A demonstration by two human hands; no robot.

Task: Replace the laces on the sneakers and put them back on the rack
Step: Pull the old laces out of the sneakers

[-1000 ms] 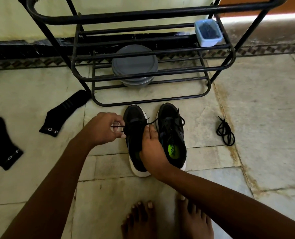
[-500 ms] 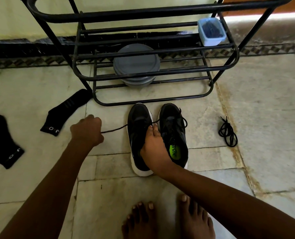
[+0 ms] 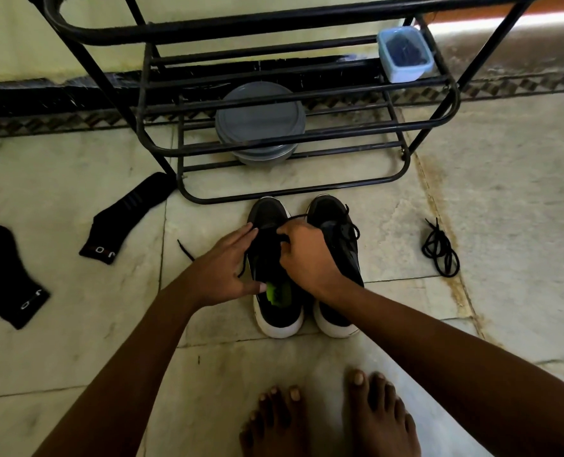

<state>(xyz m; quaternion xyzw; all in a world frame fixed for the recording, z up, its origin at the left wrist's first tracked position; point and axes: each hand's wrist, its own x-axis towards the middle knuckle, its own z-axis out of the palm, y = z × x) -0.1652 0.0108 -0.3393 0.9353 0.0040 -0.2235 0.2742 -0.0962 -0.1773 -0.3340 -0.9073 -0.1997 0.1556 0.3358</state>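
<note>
Black lace (image 3: 295,217) was being threaded through the left sneaker (image 3: 279,311), which stood on the floor (image 3: 76,357) just in front of the rack (image 3: 274,25), touching the right sneaker (image 3: 343,258). That one looked already laced, so the job seemed roughly half done, with neither shoe yet on the rack. The right hand (image 3: 307,258) had its grip closed, fingers curled over the tongue and pinching the lace, a loop of which rose past the knuckles. The left hand (image 3: 221,275) had its grip open, fingers straight along the shoe's side, steadying it. One loose end trailed on the floor to the left. Feeding that end into the next eyelet would call for a fine pinch and a steady shoe. A bundled lace (image 3: 439,255) lay well apart to the right; old or spare, I couldn't tell.
</note>
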